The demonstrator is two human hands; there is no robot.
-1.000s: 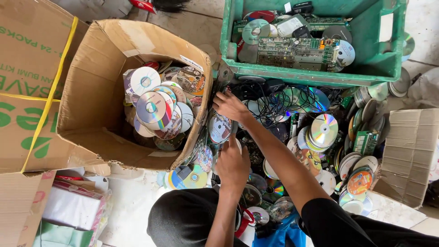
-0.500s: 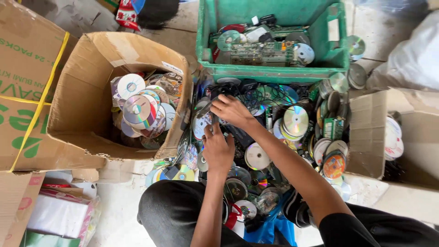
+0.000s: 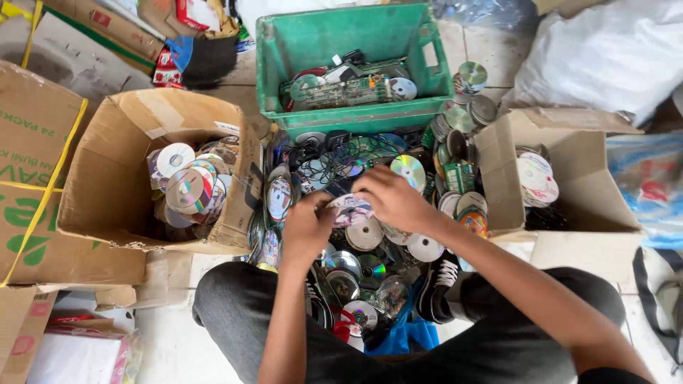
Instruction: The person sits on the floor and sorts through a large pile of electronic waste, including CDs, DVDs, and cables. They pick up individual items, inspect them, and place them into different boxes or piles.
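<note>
- I see the left hand (image 3: 306,227), which earlier lay lower in the disc pile (image 3: 370,242), now raised to meet the right hand.
- I see the right hand (image 3: 390,199), earlier reaching toward the cardboard box (image 3: 114,192), drawn back to the centre.
- Both hands now grip one printed disc (image 3: 350,210) between them.
- The view has shifted; a white sack (image 3: 605,57) now shows.
</note>
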